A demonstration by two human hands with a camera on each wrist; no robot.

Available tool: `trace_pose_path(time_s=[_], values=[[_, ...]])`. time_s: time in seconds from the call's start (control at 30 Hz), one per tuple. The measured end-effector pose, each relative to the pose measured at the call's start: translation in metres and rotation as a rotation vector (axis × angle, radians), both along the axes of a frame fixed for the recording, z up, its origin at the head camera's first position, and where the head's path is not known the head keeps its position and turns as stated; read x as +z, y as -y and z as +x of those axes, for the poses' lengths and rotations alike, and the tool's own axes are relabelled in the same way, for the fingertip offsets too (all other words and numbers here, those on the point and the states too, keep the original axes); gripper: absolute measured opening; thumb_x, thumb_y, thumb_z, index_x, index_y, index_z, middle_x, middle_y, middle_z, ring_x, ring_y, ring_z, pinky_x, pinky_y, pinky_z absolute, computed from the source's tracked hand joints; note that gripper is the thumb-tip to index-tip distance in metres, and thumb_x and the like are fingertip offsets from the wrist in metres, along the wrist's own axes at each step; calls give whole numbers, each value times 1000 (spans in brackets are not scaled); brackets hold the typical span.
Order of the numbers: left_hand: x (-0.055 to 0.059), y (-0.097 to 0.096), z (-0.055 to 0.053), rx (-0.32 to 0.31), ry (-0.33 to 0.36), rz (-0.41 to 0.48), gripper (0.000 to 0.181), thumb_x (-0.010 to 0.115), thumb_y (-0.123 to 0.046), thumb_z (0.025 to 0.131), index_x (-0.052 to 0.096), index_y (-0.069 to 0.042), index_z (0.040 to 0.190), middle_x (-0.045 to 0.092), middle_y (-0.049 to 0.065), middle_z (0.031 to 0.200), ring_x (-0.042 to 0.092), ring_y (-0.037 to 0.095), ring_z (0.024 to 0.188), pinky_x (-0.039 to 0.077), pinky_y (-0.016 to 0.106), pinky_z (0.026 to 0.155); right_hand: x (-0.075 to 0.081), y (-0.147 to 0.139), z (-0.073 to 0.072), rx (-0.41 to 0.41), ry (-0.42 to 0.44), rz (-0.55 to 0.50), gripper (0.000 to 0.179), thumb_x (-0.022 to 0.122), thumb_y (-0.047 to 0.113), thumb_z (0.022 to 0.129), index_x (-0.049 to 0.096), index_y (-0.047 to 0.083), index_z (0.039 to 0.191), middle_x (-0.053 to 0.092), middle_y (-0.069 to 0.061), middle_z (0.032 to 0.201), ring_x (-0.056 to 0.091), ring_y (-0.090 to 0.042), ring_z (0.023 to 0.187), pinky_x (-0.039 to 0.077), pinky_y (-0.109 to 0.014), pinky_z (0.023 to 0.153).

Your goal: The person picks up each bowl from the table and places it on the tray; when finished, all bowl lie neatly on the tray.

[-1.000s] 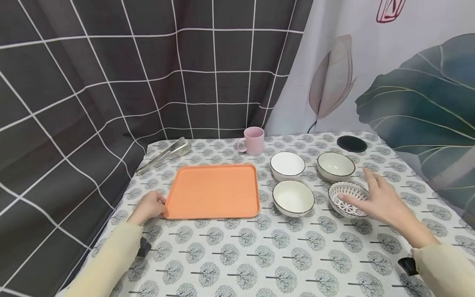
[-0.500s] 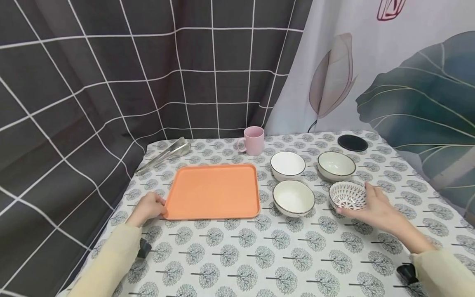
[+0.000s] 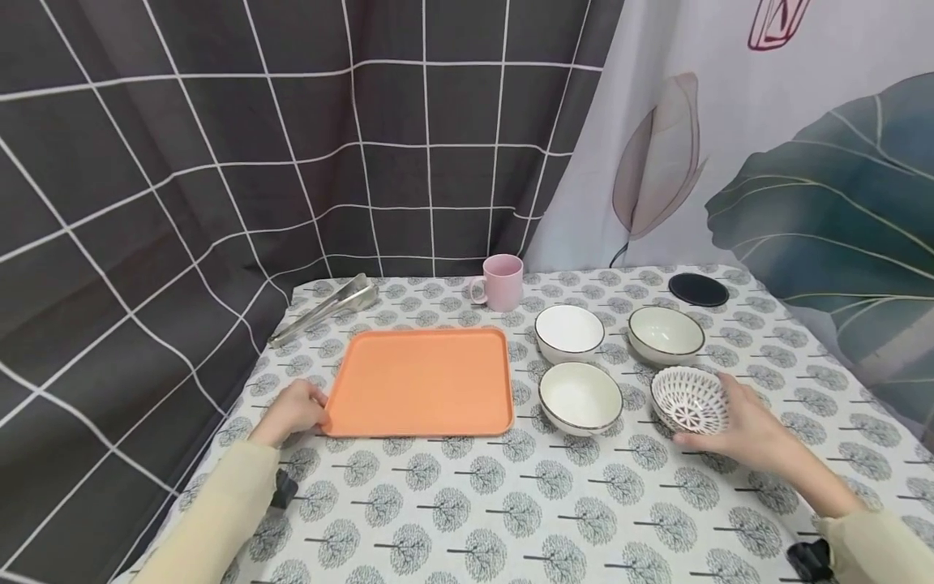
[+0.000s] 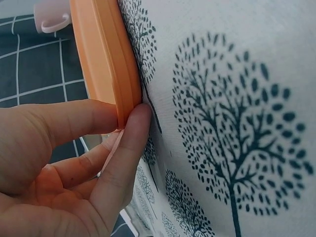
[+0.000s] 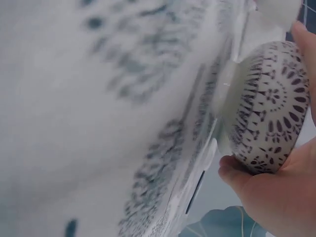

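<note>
At the near left corner of the orange tray (image 3: 423, 385), my left hand (image 3: 295, 410) pinches the edge. The left wrist view shows a thumb and finger on either side of the tray's rim (image 4: 116, 64). On the right, my right hand (image 3: 751, 426) grips a small bowl (image 3: 688, 397), white inside with a lattice pattern. Seen from the right wrist, its outer wall (image 5: 274, 103) carries dark purple petal and dot shapes, with the thumb at one side and fingers at the other. The bowl is tipped somewhat, its inside facing the head camera.
Three plain dark-rimmed bowls stand close by: a white one (image 3: 569, 331), a cream one (image 3: 580, 399) and a greenish one (image 3: 666, 334). Farther back are a pink mug (image 3: 503, 282), metal tongs (image 3: 328, 310) and a black round coaster (image 3: 698, 289). Curtains hang behind the table.
My right hand has come down from over the patterned bowl to its right side and taken hold of it, tilting it. My left hand stays at the tray corner.
</note>
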State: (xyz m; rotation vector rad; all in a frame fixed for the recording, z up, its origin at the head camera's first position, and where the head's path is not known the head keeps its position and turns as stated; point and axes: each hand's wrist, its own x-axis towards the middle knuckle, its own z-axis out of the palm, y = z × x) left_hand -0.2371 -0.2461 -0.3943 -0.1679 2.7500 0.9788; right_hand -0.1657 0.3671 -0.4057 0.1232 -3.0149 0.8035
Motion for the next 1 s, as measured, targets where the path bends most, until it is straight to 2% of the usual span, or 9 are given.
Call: trace_pose_path(time_s=[0.13,0.27,0.4,0.6,0.8,1.0], values=[[-3,0,1,-4,-6,8,31,69,6,62,61,11,91,64,16,80,61,17,60,52,28,55,1,-2,2,-8,32,8,130,85,44,68,3,-21,144,24,-53,134,32,-67,116,31,-79,91],[-4,2,2,-10,5,7,31,69,5,62,60,11,92,64,16,79,62,16,60,53,28,56,2,-1,0,-5,11,5,127,85,44,67,8,-22,143,29,-52,133,36,-66,115,33,-77,91],[-3,3,1,-12,7,-2,31,69,5,64,60,11,93,64,16,79,63,16,60,53,28,56,3,1,-1,-19,20,-29,125,84,44,69,8,-21,144,29,-51,134,37,-65,116,33,-77,91],[-4,1,0,-13,13,18,31,68,6,63,58,10,91,62,15,79,61,15,60,53,27,55,7,4,5,-49,57,-78,123,83,43,72,7,-19,146,29,-49,135,41,-62,114,37,-76,90],[-5,2,-1,-20,10,9,32,69,5,63,57,9,92,61,14,79,60,15,60,52,26,55,19,14,8,-39,18,-74,122,84,43,70,10,-19,145,36,-47,131,49,-58,108,44,-72,85],[-3,1,-2,-18,5,-18,31,68,4,63,57,8,92,60,14,81,57,17,62,48,27,54,35,27,9,-46,-30,-57,127,86,45,67,9,-17,146,31,-48,134,42,-61,112,39,-76,87]])
